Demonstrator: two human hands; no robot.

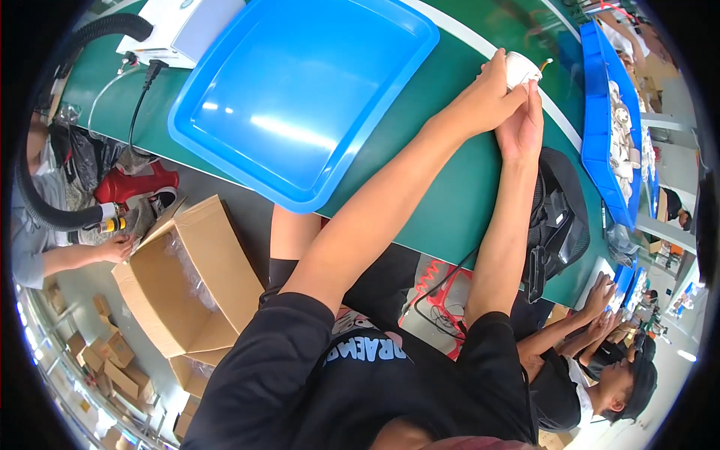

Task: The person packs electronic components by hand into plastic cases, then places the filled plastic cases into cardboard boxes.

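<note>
Both of my hands are together over the far right part of the green table (pixel 420 165). A small white round housing (pixel 520 69) sits between them, with short thin coloured wires sticking out at its right side. My left hand (pixel 487 94) grips it from the left, its fingers closed around the side. The fingers of my right hand (pixel 522 124) are closed on it from below and the right. Fingers partly cover the housing, so its underside is hidden.
A blue tray (pixel 300 180) lies left of my arms, beside a white box-shaped machine (pixel 187 30) with a black hose. A black mesh bag (pixel 559 217) is right of my forearm. Beyond stands a blue bin of white parts (pixel 596 112). Co-workers sit right; an open carton (pixel 161 300) is left.
</note>
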